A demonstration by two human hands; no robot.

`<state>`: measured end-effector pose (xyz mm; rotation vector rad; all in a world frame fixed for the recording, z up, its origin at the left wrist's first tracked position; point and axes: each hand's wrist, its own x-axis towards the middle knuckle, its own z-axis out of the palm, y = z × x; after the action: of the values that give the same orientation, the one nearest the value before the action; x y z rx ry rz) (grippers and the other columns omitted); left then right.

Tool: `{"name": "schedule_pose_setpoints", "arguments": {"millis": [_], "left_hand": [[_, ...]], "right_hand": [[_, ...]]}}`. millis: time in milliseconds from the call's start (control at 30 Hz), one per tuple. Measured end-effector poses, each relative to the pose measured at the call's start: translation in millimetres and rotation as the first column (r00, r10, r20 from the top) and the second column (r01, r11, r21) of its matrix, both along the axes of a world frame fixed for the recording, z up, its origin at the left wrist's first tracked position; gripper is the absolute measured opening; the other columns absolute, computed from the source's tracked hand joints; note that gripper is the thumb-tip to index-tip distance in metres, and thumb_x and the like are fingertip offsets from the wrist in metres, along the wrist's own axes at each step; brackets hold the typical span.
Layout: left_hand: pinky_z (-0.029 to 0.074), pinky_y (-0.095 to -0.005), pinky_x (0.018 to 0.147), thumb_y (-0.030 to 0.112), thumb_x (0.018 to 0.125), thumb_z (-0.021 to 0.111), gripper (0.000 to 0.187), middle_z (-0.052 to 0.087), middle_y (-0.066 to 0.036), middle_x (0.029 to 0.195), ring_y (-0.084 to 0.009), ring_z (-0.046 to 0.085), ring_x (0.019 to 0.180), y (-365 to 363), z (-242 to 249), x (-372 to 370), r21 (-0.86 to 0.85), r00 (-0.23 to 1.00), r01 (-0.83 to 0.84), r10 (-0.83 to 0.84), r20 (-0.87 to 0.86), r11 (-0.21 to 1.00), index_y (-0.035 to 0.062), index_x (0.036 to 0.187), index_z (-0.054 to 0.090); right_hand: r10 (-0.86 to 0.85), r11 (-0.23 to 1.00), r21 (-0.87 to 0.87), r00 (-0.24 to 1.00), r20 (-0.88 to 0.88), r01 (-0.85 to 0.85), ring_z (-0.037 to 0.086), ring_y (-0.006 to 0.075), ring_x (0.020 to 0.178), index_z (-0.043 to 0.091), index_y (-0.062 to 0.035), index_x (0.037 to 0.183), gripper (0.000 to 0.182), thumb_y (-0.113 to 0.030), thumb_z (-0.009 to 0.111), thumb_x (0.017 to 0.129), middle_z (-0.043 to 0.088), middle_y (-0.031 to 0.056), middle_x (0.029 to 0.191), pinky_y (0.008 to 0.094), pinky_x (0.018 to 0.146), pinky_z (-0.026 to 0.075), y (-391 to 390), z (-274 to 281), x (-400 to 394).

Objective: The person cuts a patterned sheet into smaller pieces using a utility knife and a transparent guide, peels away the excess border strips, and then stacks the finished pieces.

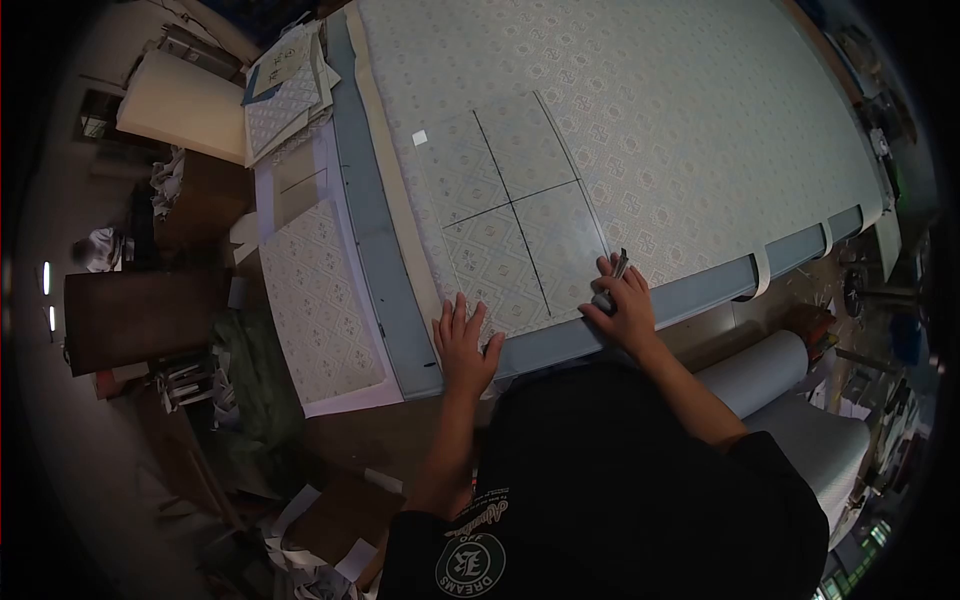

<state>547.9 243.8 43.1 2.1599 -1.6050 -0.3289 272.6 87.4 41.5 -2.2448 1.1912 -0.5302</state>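
Head cam: left hand [467, 352] is lying flat, fingers spread, nothing gripped, near the clear template's [522, 215] near-left corner. Right hand [630, 308] is curled around what looks like a utility knife [621, 264], right by the near-right corner. Template's got a black cross and sits on patterned sheeting [690, 130] over a blue-grey table [700, 292].

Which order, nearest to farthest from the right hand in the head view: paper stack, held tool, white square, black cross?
1. Held tool, in right hand
2. Black cross, up-left
3. White square, farther up-left
4. Paper stack, top left
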Motion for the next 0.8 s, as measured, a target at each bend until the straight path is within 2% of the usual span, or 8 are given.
{"name": "schedule_pose_setpoints", "arguments": {"millis": [300, 433, 800], "left_hand": [[0.017, -0.0630, 0.120, 0.039, 0.089, 0.071, 0.062, 0.039, -0.016, 0.161, -0.0400, 0.031, 0.149, -0.9, 0.1, -1.7, -0.024, 1.000, -0.006, 0.006, -0.006, 1.000, 0.0115, 0.142, 0.058], [0.017, -0.0628, 0.120, 0.040, 0.087, 0.072, 0.064, 0.040, -0.017, 0.160, -0.0398, 0.032, 0.149, -0.1, -0.2, -2.4, -0.068, 1.000, -0.015, 0.014, -0.010, 0.998, 0.0113, 0.142, 0.058], [0.018, -0.0629, 0.120, 0.041, 0.086, 0.073, 0.063, 0.042, -0.017, 0.159, -0.0396, 0.033, 0.148, 0.8, -1.3, -1.6, -0.049, 1.000, -0.011, 0.011, 0.011, 0.999, 0.0111, 0.141, 0.060]], "right_hand": [[0.006, 1.000, 0.002, 1.000, 0.010, -0.006, 0.042, 0.0328, 0.146, 0.063, -0.0102, 0.111, 0.043, -0.032, 0.082, 0.081, 0.054, 0.0126, 0.151, 0.0517, 0.119, 0.029, -2.5, 1.2, -0.7], [-0.005, 0.999, -0.041, 0.999, 0.044, 0.007, 0.044, 0.0349, 0.143, 0.064, -0.0080, 0.109, 0.044, -0.028, 0.085, 0.076, 0.057, 0.0147, 0.148, 0.0484, 0.116, 0.032, -0.5, 0.6, 0.1], [-0.001, 0.999, -0.049, 0.999, 0.043, 0.003, 0.046, 0.0354, 0.141, 0.064, -0.0064, 0.108, 0.044, -0.026, 0.086, 0.075, 0.057, 0.0155, 0.147, 0.0476, 0.112, 0.036, -0.8, -4.1, -1.0]]}}
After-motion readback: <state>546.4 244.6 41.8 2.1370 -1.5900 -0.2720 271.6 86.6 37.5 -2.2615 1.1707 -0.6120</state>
